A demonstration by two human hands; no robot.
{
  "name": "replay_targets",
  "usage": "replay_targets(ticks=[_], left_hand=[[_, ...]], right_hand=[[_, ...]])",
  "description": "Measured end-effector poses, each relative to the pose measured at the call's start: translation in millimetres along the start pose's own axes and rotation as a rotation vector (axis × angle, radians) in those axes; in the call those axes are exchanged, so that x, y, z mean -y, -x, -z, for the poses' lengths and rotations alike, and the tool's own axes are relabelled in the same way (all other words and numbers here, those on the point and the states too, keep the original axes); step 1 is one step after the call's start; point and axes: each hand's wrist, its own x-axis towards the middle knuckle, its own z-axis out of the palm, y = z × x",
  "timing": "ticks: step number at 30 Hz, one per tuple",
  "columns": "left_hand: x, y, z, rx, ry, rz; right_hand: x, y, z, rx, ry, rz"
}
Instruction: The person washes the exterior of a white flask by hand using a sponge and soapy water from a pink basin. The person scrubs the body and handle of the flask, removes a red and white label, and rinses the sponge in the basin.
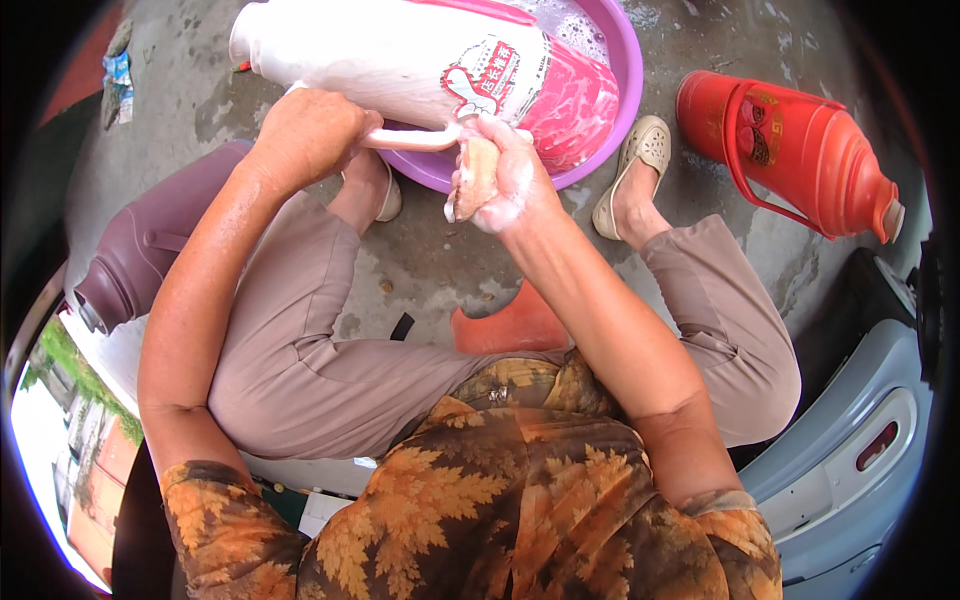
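A white-and-pink thermos flask (367,52) lies tilted across a purple plastic basin (632,67) of soapy water. Foam coats its pink base, and a red badge with writing is printed on its side. My left hand (311,135) is closed around one end of the flask's white carrying handle (412,139). In my right hand (521,176) is a tan, sponge-like scrubbing pad (478,176), covered in suds. That hand is at the other end of the handle, its fingertips touching there. Lather covers my right palm and wrist.
A red thermos flask (795,150) lies on the wet concrete floor (420,262) at right. To the left is a purple thermos flask (172,210), also on its side. An orange plastic piece (510,322) sits between my legs. A blue-grey plastic object (847,465) stands at lower right.
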Motion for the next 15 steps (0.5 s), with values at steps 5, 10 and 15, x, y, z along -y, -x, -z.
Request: replay_targets(ticks=[5, 10, 15], left_hand=[[-4.3, -0.3, 5.0, 0.053, -0.031, 0.042], [-9.0, -4.7, 7.9, 0.129, -0.059, 0.066], [-4.7, 4.3, -7.5, 0.078, -0.025, 0.035]], right_hand=[[3.1, 1.0, -8.5, -0.085, -0.039, -0.052], [9.3, -4.4, -5.0, -0.081, -0.044, -0.024], [48.5, 18.8, -32.2, 0.007, -0.099, 0.022]])
